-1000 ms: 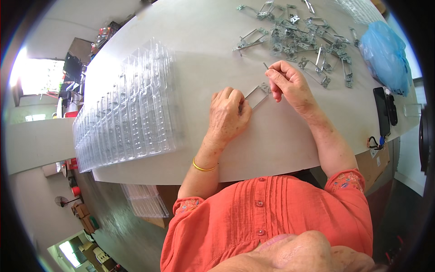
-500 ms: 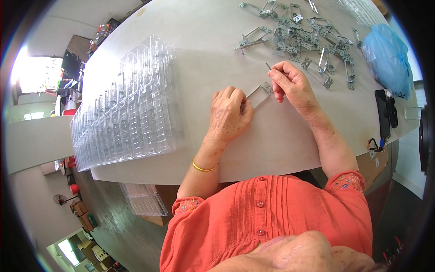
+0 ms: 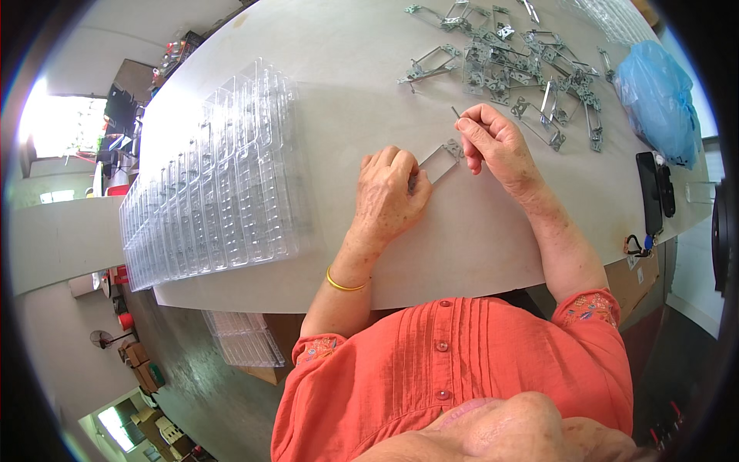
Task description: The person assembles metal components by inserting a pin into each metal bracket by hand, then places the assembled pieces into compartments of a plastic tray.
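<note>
My left hand (image 3: 389,189) is closed around one end of a metal frame bracket (image 3: 440,165), whose far end sticks out to the upper right above the white table (image 3: 346,92). To its right, my right hand (image 3: 499,142) is pinched on a thin metal rod (image 3: 455,112); the tip points up and left from between thumb and forefinger. Just left of my right fingers, apart from the rod, lies the bracket's perforated end. The part of the bracket inside my left hand is hidden.
A heap of similar metal brackets (image 3: 508,65) covers the far right of the table. Stacked clear plastic trays (image 3: 219,177) stand on the left. At the right edge are a blue plastic bag (image 3: 657,100), a black phone-like object (image 3: 649,192) and a small key ring (image 3: 637,246).
</note>
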`<action>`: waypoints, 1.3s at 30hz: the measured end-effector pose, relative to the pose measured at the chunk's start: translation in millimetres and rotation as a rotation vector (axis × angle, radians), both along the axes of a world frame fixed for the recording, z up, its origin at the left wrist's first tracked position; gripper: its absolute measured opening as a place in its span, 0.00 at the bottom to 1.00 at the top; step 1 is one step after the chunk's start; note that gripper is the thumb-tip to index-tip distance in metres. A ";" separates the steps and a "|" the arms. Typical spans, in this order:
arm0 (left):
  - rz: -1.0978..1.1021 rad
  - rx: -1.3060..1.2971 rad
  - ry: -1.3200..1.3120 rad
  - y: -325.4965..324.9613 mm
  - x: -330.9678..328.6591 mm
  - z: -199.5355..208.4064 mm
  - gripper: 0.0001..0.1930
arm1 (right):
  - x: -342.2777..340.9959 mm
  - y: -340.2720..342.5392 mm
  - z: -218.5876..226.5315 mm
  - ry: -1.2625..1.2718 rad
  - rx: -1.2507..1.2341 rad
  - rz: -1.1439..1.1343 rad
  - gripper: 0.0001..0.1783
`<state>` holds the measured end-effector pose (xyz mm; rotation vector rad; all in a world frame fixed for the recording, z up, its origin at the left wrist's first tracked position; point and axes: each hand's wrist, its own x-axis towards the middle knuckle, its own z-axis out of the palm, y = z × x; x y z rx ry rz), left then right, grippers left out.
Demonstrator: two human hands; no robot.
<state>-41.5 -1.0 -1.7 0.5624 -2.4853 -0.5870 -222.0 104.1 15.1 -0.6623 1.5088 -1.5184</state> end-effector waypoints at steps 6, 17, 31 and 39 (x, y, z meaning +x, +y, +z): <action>-0.006 0.006 -0.001 -0.4 -0.2 0.7 0.07 | -0.6 -0.1 -1.3 0.005 0.008 -0.006 0.10; -0.017 0.039 -0.043 0.0 2.5 6.3 0.08 | 0.8 -0.3 1.6 0.010 0.003 -0.003 0.09; -0.001 0.055 -0.044 0.6 3.3 8.6 0.07 | 1.4 -0.9 1.3 -0.013 -0.003 -0.001 0.09; 0.000 0.022 -0.014 0.7 4.0 1.9 0.06 | 3.7 0.8 2.4 0.006 0.008 -0.002 0.09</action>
